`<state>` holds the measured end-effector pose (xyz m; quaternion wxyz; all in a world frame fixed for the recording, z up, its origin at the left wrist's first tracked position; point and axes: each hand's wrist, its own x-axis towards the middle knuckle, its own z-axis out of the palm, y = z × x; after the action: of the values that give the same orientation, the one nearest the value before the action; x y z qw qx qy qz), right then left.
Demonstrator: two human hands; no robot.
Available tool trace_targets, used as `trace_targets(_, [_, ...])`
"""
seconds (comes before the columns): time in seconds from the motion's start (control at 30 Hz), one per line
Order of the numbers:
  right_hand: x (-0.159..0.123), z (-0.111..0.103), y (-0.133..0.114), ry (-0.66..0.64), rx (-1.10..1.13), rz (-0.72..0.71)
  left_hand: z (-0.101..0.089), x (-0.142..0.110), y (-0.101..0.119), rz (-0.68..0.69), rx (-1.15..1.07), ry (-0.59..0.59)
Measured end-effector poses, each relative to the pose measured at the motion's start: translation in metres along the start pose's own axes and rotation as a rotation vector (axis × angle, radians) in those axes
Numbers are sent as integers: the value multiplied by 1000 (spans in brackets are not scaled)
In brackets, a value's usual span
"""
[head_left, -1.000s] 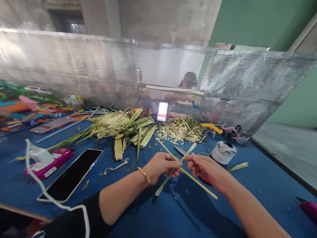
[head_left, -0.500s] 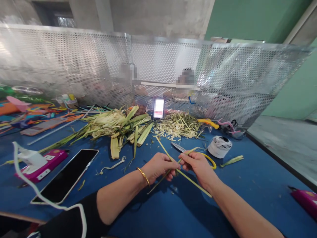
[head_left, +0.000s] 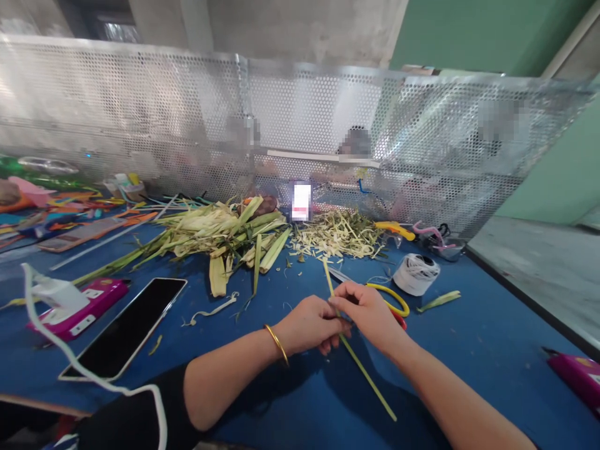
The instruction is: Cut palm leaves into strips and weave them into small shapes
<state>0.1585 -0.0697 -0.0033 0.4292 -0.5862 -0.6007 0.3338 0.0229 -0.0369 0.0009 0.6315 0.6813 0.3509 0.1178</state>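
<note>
A thin yellow-green plant strip (head_left: pixel 368 378) slants between my hands, its upper end pointing at the leaf scraps and its lower end toward me. My left hand (head_left: pixel 312 325), with a gold bangle at the wrist, is closed around the strip's middle. My right hand (head_left: pixel 365 309) pinches the strip just above, its fingertips touching those of my left. The second, shorter strip is hidden by the hands. Just beyond my right hand lie scissors (head_left: pixel 398 303) with yellow and red handles, partly covered by it. A roll of white thread (head_left: pixel 416 275) stands to their right.
Behind the hands lie a heap of green leaves (head_left: pixel 206 231) and a pile of cut scraps (head_left: pixel 340 236). On the left are a phone (head_left: pixel 129 328), a magenta power strip (head_left: pixel 87 306) and a white cable (head_left: pixel 75 362). A perforated metal screen (head_left: pixel 187 119) closes the back.
The long strip has turned steeper, its upper end swinging right and its lower end coming nearer me. My hands have drawn together, and the shorter crossing strip is out of sight.
</note>
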Motion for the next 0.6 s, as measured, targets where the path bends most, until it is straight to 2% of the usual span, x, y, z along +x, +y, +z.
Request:
trace_targets(0.1, [1,2,2,145,-64,-85,2,1,-1,6,-4,10])
trace_targets(0.2, [0,-4,2,172,-199,-169,3,4,-3,1,-37,65])
trace_targets(0.27, [-4,-13,-1,231,-368,-317,1,5,-3,-18,-133,130])
trace_targets(0.33, [-9,-22,-6,290,-565,-533,-5,6,-1,-18,-292,189])
trace_targets(0.43, [-17,-26,-14,134,-801,-828,-17,5,1,19,-542,200])
trace_targets(0.5, [-18,-22,-13,19,-935,-887,-23,4,2,44,-615,193])
trace_targets(0.6, [-15,-10,-4,-54,-1056,-934,-25,5,1,60,-617,229])
